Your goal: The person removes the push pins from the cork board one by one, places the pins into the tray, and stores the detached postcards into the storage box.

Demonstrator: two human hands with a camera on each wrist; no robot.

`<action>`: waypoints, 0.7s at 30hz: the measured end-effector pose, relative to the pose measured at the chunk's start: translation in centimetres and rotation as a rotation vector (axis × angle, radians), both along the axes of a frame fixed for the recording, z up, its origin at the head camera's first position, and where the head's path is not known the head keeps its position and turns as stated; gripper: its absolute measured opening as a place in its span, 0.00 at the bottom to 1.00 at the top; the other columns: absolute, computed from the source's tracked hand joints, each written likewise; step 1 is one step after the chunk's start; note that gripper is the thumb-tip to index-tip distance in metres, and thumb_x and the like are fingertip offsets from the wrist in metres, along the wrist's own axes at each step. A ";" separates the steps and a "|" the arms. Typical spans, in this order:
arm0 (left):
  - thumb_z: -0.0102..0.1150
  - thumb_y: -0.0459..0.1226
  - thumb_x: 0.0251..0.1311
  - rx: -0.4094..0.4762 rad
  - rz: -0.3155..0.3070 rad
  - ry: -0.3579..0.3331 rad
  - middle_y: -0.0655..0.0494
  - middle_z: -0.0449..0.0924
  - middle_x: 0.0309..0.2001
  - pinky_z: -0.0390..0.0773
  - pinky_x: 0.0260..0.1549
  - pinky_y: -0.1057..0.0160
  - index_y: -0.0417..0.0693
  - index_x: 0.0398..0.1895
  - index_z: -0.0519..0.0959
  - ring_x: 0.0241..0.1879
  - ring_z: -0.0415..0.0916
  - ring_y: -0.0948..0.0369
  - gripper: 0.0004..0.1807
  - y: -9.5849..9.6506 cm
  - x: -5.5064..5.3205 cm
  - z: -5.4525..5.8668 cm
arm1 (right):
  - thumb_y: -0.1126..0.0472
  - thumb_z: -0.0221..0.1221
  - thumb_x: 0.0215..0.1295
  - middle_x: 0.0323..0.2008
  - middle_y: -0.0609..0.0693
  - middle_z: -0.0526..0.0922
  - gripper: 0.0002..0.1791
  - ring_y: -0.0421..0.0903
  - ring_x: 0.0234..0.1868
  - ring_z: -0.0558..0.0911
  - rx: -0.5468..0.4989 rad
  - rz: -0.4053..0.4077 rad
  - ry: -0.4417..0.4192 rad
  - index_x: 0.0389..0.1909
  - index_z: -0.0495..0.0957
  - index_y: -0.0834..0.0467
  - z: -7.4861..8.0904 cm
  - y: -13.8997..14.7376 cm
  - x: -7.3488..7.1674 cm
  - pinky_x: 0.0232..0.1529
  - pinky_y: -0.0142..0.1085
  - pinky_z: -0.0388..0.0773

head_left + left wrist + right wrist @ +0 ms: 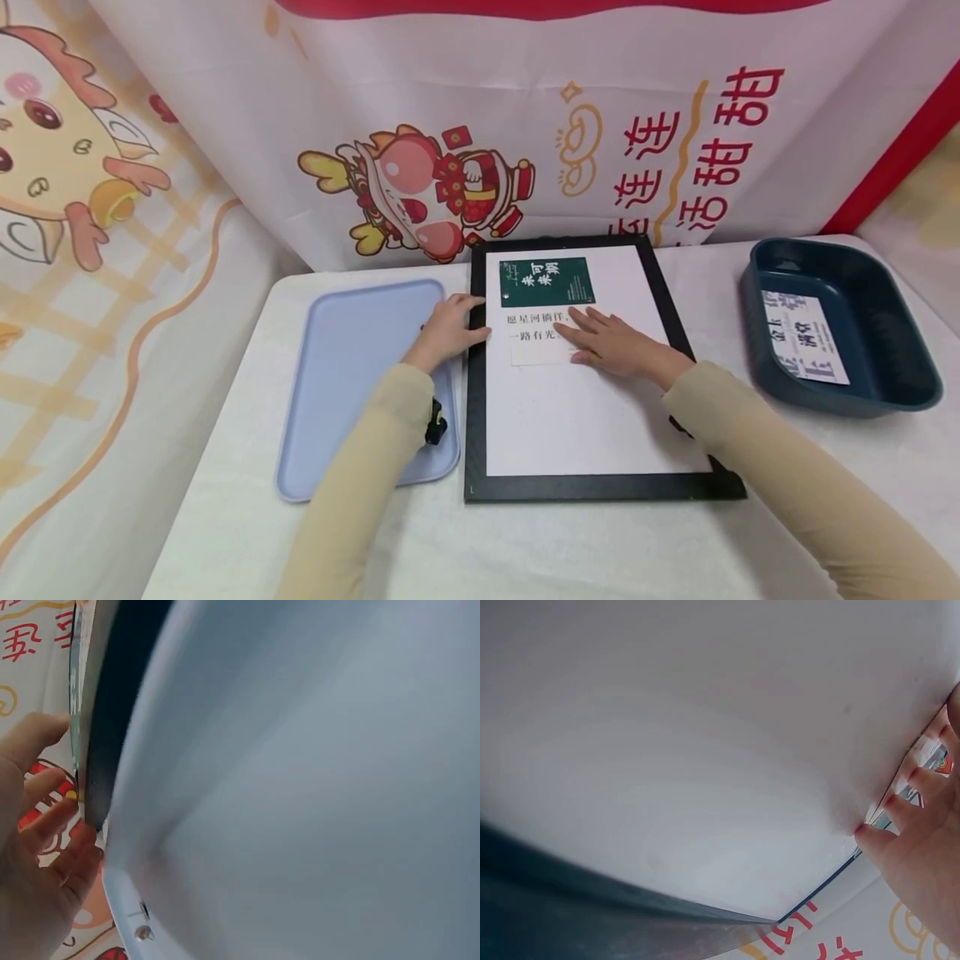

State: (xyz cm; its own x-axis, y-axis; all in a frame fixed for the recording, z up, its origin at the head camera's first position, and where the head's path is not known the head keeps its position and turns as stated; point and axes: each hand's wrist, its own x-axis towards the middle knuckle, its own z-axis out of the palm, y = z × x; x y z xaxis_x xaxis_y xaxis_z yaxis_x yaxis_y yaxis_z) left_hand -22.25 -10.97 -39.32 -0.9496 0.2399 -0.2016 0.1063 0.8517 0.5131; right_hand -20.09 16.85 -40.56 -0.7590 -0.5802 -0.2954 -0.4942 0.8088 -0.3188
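A white board (585,429) in a black frame (600,487) lies on the table. At its upper left is a green card (546,283) with white characters, and just below that a white card (534,355) with black characters. My right hand (617,343) lies over the white card's right part, fingers extended and fingertips touching it; the palm hides some of the board. My left hand (448,328) is at the frame's left side, its fingertips on the black edge. In the left wrist view, the fingers (67,847) are loosely bent beside the frame.
A light blue tray (341,375) lies left of the board, partly under the left forearm. To the right stands a dark teal bin (911,354), holding a white card (806,337) with dark characters. A printed cloth (480,58) hangs behind the table.
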 end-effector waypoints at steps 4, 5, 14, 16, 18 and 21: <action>0.56 0.49 0.64 -0.068 -0.052 -0.002 0.48 0.57 0.73 0.56 0.70 0.48 0.49 0.71 0.62 0.72 0.53 0.46 0.34 -0.3 -0.1 -0.1 | 0.49 0.46 0.73 0.76 0.60 0.41 0.34 0.65 0.76 0.41 -0.003 0.001 0.000 0.75 0.48 0.50 0.0 0.0 0.0 0.71 0.63 0.40; 0.55 0.49 0.64 -0.086 -0.061 0.001 0.48 0.57 0.73 0.56 0.70 0.48 0.49 0.71 0.62 0.71 0.54 0.46 0.34 -0.4 -0.2 -0.1 | 0.49 0.46 0.73 0.76 0.60 0.41 0.34 0.65 0.76 0.42 -0.001 0.000 0.001 0.75 0.48 0.50 0.0 0.0 -0.1 0.71 0.63 0.40; 0.54 0.53 0.64 -0.203 -0.082 -0.002 0.53 0.57 0.73 0.55 0.71 0.48 0.52 0.71 0.62 0.70 0.56 0.47 0.34 -0.3 -0.4 0.0 | 0.50 0.49 0.71 0.75 0.62 0.46 0.33 0.66 0.75 0.46 0.000 -0.006 0.050 0.74 0.52 0.51 0.0 -0.4 -0.1 0.73 0.59 0.45; 0.54 0.53 0.64 -0.206 -0.080 -0.006 0.53 0.57 0.73 0.54 0.71 0.49 0.52 0.71 0.63 0.70 0.55 0.47 0.34 -0.2 -0.5 0.1 | 0.50 0.51 0.71 0.75 0.62 0.47 0.34 0.67 0.74 0.47 0.001 -0.018 0.051 0.74 0.53 0.51 0.2 -0.4 -0.1 0.73 0.59 0.46; 0.55 0.53 0.64 -0.206 -0.076 -0.013 0.54 0.57 0.73 0.54 0.71 0.49 0.53 0.71 0.62 0.70 0.55 0.47 0.34 -0.1 -0.5 0.2 | 0.50 0.52 0.70 0.74 0.63 0.49 0.34 0.67 0.74 0.49 -0.004 -0.023 0.055 0.74 0.55 0.52 0.4 -0.3 -0.1 0.72 0.59 0.48; 0.55 0.53 0.64 -0.208 -0.072 -0.017 0.54 0.57 0.73 0.54 0.71 0.49 0.53 0.71 0.62 0.70 0.55 0.47 0.34 -0.2 -0.6 0.2 | 0.50 0.54 0.68 0.73 0.64 0.53 0.35 0.67 0.73 0.53 -0.004 -0.025 0.071 0.73 0.57 0.53 0.6 -0.3 -0.3 0.71 0.59 0.52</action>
